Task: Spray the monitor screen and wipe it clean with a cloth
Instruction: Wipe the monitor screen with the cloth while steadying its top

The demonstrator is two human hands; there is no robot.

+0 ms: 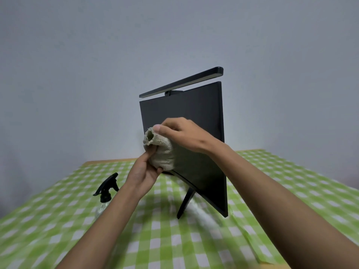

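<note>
Clear spray bottle with black trigger head [105, 191] stands free at 8 o'clock of the black flat monitor screen [194, 109], so I judge spraying done. My left hand [143, 171] and right hand [182, 134] both grip the bunched beige woven cloth [161, 150] at the screen's 7 o'clock corner. Most of the wipe looks left to do.

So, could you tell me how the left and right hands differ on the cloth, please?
The left hand grips the cloth from below; the right hand comes over its top, thumb on the rolled end. The left hand is lower, beside the monitor; the right hand is higher, in front of it. Both grip the cloth.
</note>
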